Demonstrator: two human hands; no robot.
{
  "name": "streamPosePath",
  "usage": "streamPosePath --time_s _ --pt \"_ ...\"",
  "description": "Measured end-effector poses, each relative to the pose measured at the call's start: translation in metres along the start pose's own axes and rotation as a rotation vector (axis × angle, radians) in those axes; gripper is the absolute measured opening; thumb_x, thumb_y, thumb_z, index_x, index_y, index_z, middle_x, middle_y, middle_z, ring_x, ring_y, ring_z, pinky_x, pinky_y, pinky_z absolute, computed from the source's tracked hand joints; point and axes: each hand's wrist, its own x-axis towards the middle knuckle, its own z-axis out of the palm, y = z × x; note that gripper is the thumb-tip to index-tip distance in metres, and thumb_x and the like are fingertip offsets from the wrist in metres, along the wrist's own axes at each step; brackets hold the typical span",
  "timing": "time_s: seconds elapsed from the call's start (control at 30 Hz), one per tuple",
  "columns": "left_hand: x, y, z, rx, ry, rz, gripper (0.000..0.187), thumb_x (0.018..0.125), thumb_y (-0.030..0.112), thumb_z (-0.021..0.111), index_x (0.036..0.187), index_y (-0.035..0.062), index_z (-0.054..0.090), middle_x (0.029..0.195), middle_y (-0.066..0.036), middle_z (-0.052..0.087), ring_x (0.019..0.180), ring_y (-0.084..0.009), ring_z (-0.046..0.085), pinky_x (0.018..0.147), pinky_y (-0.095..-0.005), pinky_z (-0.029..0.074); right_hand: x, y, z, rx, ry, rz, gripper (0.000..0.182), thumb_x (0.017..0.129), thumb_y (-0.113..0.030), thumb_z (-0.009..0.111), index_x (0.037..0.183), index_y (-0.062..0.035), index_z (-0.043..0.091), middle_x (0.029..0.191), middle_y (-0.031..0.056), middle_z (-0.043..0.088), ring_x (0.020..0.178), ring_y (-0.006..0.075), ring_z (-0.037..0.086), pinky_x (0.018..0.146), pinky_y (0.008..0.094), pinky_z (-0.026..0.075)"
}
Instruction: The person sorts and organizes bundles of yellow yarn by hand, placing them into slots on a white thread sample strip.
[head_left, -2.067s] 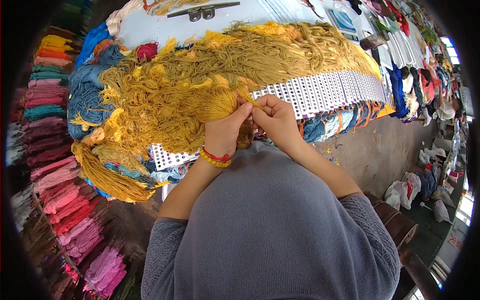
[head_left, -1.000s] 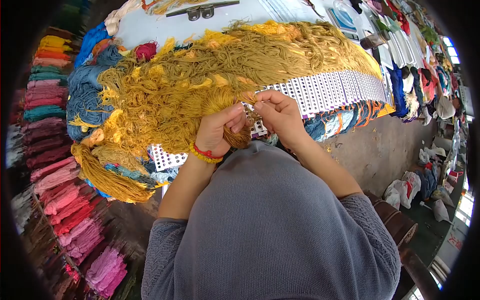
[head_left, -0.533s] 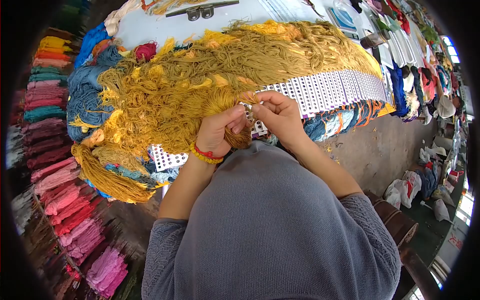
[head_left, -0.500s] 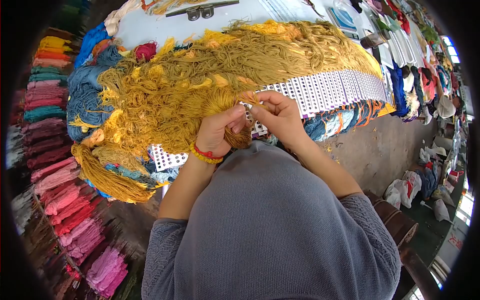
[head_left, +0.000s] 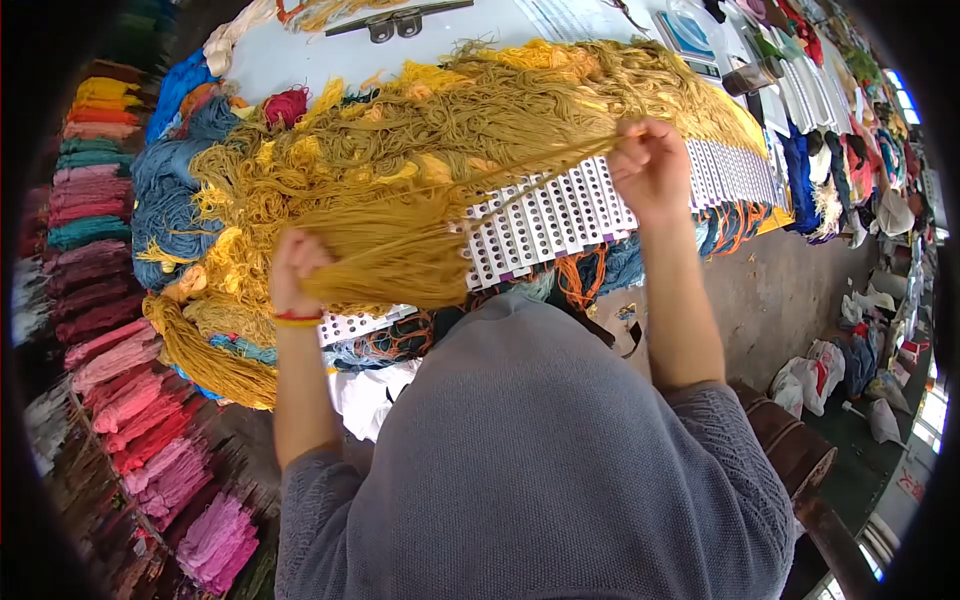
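My left hand is closed around one end of a thick olive-gold hank of yarn, blurred by motion. Out to the right, my right hand pinches a few strands that stretch taut from the hank. Beneath them lies a row of white cards with punched holes, partly covered by the hank. Behind, a wide heap of olive and yellow yarn spreads over the table.
Blue yarn lies at the heap's left end. Pink and red hanks hang at far left. At the back of the table sit a black clip and a blue-faced device. White bags rest on the floor at right.
My hands were close together at the hank and have moved far apart. The left went left with the hank; the right pulled strands up and right. More punched cards show between them.
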Motion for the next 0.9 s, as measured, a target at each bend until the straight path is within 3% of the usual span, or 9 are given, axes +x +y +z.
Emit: streamPosePath --time_s 0.23,0.4,0.5,0.57,0.63,0.67,0.7,0.8,0.9 --pt "-0.004 0.15 -0.078 0.63 0.734 0.426 0.01 0.083 0.018 0.051 0.084 0.0073 0.052 0.052 0.003 0.039 0.045 -0.0093 0.038 0.048 -0.0218 0.035 0.042 -0.128 -0.135 -0.281 0.437 -0.178 0.016 0.087 -0.011 0.044 0.072 -0.005 0.047 0.062 0.0056 0.05 0.055 0.0141 0.048 0.053 0.0229 0.043" --pt "-0.003 0.343 -0.22 0.773 0.679 0.556 0.027 0.079 0.025 0.053 0.092 0.0015 0.055 0.076 -0.008 0.057 0.058 -0.0182 0.051 0.054 -0.0289 0.043 0.036 -0.306 -0.242 -0.526 0.72 -0.387 0.011 0.079 -0.006 0.049 0.068 -0.0054 0.052 0.061 0.0057 0.053 0.055 0.0189 0.053 0.053 0.0277 0.048" --pt "-0.029 0.443 -0.215 0.918 0.716 0.496 0.031 0.082 0.031 0.044 0.086 0.0033 0.057 0.082 -0.009 0.058 0.07 -0.0206 0.055 0.059 -0.0301 0.045 0.0 -0.389 -0.217 -1.225 1.307 -0.824 0.027 0.08 -0.028 0.046 0.074 -0.0054 0.059 0.066 0.0073 0.061 0.057 0.018 0.059 0.049 0.0326 0.046" --pt "-0.022 0.47 -0.212 0.644 0.646 0.62 0.025 0.082 0.029 0.048 0.085 0.006 0.058 0.079 -0.007 0.058 0.068 -0.0193 0.055 0.057 -0.0288 0.045 -0.005 -0.364 -0.148 -0.85 1.074 -1.269 0.015 0.076 -0.006 0.05 0.067 0.0041 0.057 0.063 0.01 0.058 0.054 0.0159 0.055 0.049 0.0276 0.044" --pt "-0.017 0.441 -0.179 0.307 0.499 0.602 0.019 0.08 0.025 0.054 0.086 0.0073 0.058 0.078 -0.006 0.058 0.067 -0.0182 0.056 0.056 -0.0278 0.045 0.003 -0.333 -0.12 -0.952 0.755 -1.228 0.017 0.078 -0.011 0.05 0.07 0.0012 0.058 0.062 0.008 0.057 0.056 0.0154 0.054 0.052 0.0291 0.045" --pt "0.012 0.356 -0.105 0.976 0.549 0.692 0.014 0.079 0.022 0.059 0.082 0.0089 0.057 0.072 -0.001 0.053 0.067 -0.0142 0.053 0.055 -0.0265 0.043 0.001 -0.303 -0.108 -1.424 0.766 -1.045 0.026 0.081 -0.025 0.05 0.074 -0.0015 0.058 0.068 0.0039 0.058 0.062 0.0144 0.056 0.058 0.0256 0.045" --pt "0.019 0.257 -0.023 0.88 0.563 0.585 0.013 0.077 0.022 0.062 0.079 0.0124 0.054 0.067 0.001 0.049 0.056 -0.0127 0.049 0.052 -0.0253 0.043 0.014 -0.292 -0.136 -1.983 0.57 -1.141 0.025 0.082 -0.025 0.048 0.079 -0.0033 0.059 0.07 0.0038 0.058 0.065 0.0139 0.055 0.061 0.0252 0.044" --pt "0.044 0.078 0.041 0.563 0.154 0.194 0.016 0.08 0.022 0.059 0.081 0.008 0.053 0.071 0.0 0.05 0.065 -0.0105 0.05 0.058 -0.0222 0.042 0.048 -0.125 -0.152 -1.941 0.074 -0.796 0.025 0.086 -0.018 0.04 0.087 -0.0014 0.057 0.079 0.0044 0.057 0.069 0.0108 0.054 0.061 0.0264 0.043" --pt "0.064 -0.059 0.061 0.499 0.007 -0.199 0.026 0.083 0.03 0.054 0.092 0.0055 0.054 0.085 -0.003 0.055 0.074 -0.011 0.052 0.062 -0.0219 0.042 0.042 0.034 -0.116 -1.417 0.146 -0.076 0.022 0.083 -0.024 0.051 0.088 -0.0044 0.058 0.072 0.0061 0.059 0.061 0.0134 0.057 0.057 0.0266 0.045"
